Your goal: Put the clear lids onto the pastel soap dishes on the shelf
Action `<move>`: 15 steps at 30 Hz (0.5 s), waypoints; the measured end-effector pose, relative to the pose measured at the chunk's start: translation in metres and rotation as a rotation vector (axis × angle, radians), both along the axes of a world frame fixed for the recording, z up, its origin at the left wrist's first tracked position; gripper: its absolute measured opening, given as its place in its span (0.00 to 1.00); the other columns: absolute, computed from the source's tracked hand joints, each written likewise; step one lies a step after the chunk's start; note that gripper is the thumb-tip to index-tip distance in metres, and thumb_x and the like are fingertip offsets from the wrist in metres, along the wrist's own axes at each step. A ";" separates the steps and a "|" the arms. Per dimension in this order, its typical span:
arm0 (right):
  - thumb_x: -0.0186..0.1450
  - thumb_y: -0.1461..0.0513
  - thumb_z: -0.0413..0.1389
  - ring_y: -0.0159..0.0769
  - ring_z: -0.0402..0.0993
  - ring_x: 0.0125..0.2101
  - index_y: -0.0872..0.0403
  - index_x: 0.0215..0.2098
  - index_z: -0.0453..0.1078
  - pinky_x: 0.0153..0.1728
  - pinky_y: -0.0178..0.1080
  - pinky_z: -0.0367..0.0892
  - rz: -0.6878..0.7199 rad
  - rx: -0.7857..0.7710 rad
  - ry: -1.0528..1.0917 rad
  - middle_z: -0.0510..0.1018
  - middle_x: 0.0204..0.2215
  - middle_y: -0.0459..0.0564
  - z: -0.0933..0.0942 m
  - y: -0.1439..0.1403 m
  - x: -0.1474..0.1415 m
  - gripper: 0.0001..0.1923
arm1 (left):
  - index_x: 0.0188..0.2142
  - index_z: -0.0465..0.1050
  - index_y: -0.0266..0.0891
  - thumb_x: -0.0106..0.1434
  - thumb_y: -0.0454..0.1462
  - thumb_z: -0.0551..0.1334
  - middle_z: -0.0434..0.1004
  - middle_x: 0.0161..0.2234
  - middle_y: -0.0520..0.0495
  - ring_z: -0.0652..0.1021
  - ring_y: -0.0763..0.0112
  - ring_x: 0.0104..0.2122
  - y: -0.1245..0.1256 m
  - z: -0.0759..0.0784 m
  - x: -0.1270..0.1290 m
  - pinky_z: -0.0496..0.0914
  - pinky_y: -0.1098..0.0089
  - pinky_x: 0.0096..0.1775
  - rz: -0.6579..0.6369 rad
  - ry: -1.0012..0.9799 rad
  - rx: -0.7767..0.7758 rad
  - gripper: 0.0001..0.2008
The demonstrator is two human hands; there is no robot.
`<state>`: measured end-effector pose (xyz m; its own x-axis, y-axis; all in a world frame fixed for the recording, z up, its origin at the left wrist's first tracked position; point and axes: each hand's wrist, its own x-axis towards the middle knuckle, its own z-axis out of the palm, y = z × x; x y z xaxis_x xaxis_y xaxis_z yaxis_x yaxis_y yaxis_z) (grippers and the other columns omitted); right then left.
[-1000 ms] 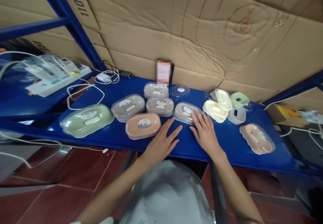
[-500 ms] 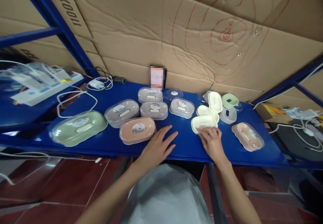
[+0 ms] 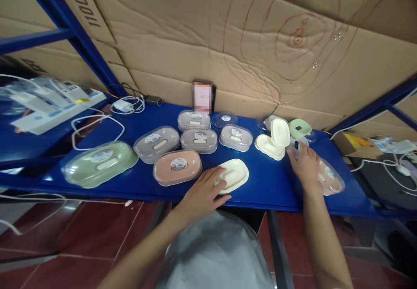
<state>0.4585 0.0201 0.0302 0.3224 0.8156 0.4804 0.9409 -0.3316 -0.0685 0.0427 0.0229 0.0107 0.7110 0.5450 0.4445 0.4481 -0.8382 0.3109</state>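
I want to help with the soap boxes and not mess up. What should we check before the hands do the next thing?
1. Left hand steady on the cream tray: ok, fingers rest on its near edge, not gripping.
2. Cream tray fully on the blue shelf: ok, though close to the front edge.
3. Right hand has a firm hold on the clear lid: cannot tell, fingertips touch it but the grip is hidden.
4. Pink box safe beside the right wrist: not ok, the wrist lies over its edge and could nudge it.
5. Room between the two hands: ok, bare shelf lies there.
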 end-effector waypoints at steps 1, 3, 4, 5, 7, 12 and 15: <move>0.73 0.50 0.54 0.64 0.78 0.55 0.63 0.62 0.74 0.56 0.61 0.70 -0.023 -0.028 0.013 0.83 0.53 0.72 -0.002 0.005 0.010 0.29 | 0.47 0.77 0.39 0.73 0.42 0.68 0.72 0.64 0.34 0.75 0.47 0.63 0.000 0.000 0.000 0.75 0.48 0.60 0.011 -0.006 0.000 0.10; 0.72 0.50 0.56 0.61 0.81 0.48 0.60 0.55 0.79 0.51 0.58 0.72 -0.020 -0.065 0.038 0.85 0.47 0.69 -0.003 0.012 0.021 0.25 | 0.47 0.77 0.39 0.73 0.40 0.67 0.73 0.62 0.35 0.75 0.48 0.61 0.000 0.001 -0.001 0.75 0.48 0.59 0.026 -0.009 -0.009 0.08; 0.72 0.50 0.56 0.60 0.82 0.47 0.59 0.53 0.80 0.51 0.57 0.72 -0.009 -0.060 0.047 0.85 0.46 0.68 -0.003 0.013 0.022 0.24 | 0.49 0.78 0.40 0.74 0.40 0.66 0.73 0.61 0.36 0.75 0.49 0.60 -0.001 0.002 -0.001 0.75 0.48 0.59 0.027 -0.007 -0.016 0.08; 0.73 0.50 0.56 0.59 0.82 0.47 0.58 0.53 0.81 0.51 0.56 0.72 -0.002 -0.044 0.049 0.85 0.47 0.67 -0.001 0.012 0.022 0.23 | 0.51 0.78 0.41 0.74 0.39 0.66 0.74 0.60 0.36 0.76 0.50 0.58 -0.001 0.003 -0.002 0.75 0.49 0.58 0.026 -0.002 -0.024 0.08; 0.74 0.49 0.54 0.57 0.82 0.49 0.58 0.54 0.81 0.52 0.54 0.73 0.022 0.030 0.076 0.85 0.50 0.67 0.005 0.005 0.016 0.25 | 0.54 0.77 0.43 0.75 0.37 0.64 0.74 0.58 0.37 0.76 0.51 0.56 -0.001 0.004 -0.002 0.75 0.49 0.58 0.015 0.013 -0.040 0.10; 0.73 0.46 0.61 0.53 0.83 0.50 0.54 0.56 0.80 0.54 0.53 0.75 0.111 0.387 0.370 0.86 0.50 0.62 0.022 -0.039 -0.036 0.24 | 0.56 0.75 0.42 0.75 0.35 0.62 0.74 0.59 0.37 0.76 0.51 0.59 0.000 0.003 -0.003 0.75 0.48 0.60 -0.007 -0.012 -0.080 0.12; 0.73 0.51 0.62 0.52 0.81 0.55 0.50 0.55 0.80 0.61 0.57 0.73 0.262 0.394 0.506 0.85 0.54 0.57 0.020 -0.069 -0.083 0.18 | 0.59 0.73 0.41 0.74 0.33 0.62 0.72 0.62 0.35 0.75 0.51 0.61 0.000 0.002 -0.003 0.75 0.48 0.62 -0.009 -0.064 -0.083 0.15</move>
<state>0.3751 -0.0489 0.0499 0.4009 0.6930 0.5992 0.8073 0.0420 -0.5886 0.0395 0.0225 0.0126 0.6878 0.5753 0.4427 0.4172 -0.8123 0.4076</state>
